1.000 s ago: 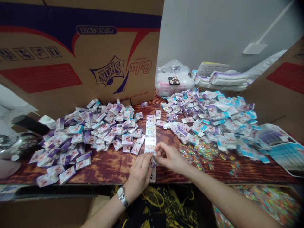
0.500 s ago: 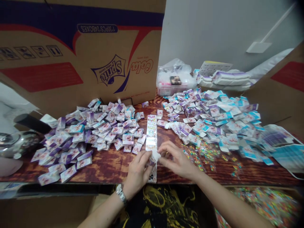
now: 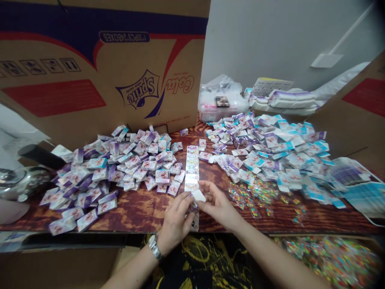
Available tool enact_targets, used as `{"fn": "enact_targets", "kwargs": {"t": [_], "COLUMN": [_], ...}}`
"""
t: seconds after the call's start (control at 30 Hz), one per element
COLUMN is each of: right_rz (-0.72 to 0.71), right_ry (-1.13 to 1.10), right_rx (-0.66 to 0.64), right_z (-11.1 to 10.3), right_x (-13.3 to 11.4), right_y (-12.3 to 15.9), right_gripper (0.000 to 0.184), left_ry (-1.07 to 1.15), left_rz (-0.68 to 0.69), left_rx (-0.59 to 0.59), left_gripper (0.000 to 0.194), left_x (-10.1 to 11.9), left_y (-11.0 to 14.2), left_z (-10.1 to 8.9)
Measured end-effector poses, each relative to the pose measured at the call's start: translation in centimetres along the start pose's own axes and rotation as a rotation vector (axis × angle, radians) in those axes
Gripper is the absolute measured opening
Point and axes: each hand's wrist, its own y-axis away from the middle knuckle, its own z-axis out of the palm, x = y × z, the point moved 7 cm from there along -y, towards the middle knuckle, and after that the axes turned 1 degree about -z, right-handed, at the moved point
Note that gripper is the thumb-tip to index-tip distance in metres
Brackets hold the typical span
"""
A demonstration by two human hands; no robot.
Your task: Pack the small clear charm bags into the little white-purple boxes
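My left hand [image 3: 177,214], with a metal watch at its wrist, is closed around a small white and purple carton [image 3: 193,204] near the table's front edge. The carton's white end flap [image 3: 198,196] stands out toward the right. My right hand [image 3: 218,204] has its thumb and fingers bent around that flap, touching the carton from the right. Under both hands lies a long strip of round stickers [image 3: 191,166], its lower part mostly covered. What is inside the carton is hidden by the fingers.
Piles of small cartons lie left [image 3: 135,164] and right [image 3: 270,144]. Tiny candy packets [image 3: 258,192] are scattered at the right, with more in a box [image 3: 333,257] below the table. A large cardboard box [image 3: 105,80] and a plastic bag [image 3: 222,96] stand behind.
My right hand has shifted slightly left and closed in on the carton's flap. My left hand still holds the carton in nearly the same place.
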Motion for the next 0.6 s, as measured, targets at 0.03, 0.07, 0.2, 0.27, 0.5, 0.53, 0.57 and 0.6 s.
{"fn": "enact_targets", "kwargs": {"t": [0.03, 0.07, 0.2, 0.27, 0.5, 0.53, 0.57, 0.6], "right_rz": [-0.007, -0.037, -0.251, -0.283, -0.137, -0.142, -0.160, -0.187], "right_ry": [0.033, 0.105, 0.405, 0.390, 0.240, 0.258, 0.293, 0.338], "right_rx": [0.033, 0.074, 0.173, 0.160, 0.243, 0.253, 0.260, 0.264], "right_z": [0.0, -0.1, 0.2, 0.4, -0.1, -0.2, -0.1, 0.0], "right_x": [-0.1, -0.4, -2.7, -3.0, -1.1, -1.3, -1.6, -2.1], "right_y": [0.2, 0.5, 1.7, 1.9, 0.9, 0.8, 0.8, 0.9], "right_gripper": [0.039, 0.034, 0.018, 0.017, 0.014, 0.013, 0.013, 0.013], "left_ry": [-0.022, -0.048, -0.154, -0.199, -0.263, -0.265, -0.267, -0.272], "left_rz": [0.014, 0.029, 0.062, 0.054, 0.031, 0.029, 0.026, 0.025], "left_rx": [-0.002, -0.004, 0.044, 0.065, 0.015, 0.015, 0.011, 0.004], "left_gripper": [0.037, 0.038, 0.050, 0.057, 0.063, 0.064, 0.064, 0.065], "left_x": [0.1, 0.1, 0.3, 0.1, 0.0, 0.0, 0.0, 0.0], "left_y": [0.0, 0.0, -0.2, -0.1, 0.5, 0.5, 0.4, 0.4], "left_z": [0.1, 0.2, 0.2, 0.2, 0.6, 0.6, 0.7, 0.7]}}
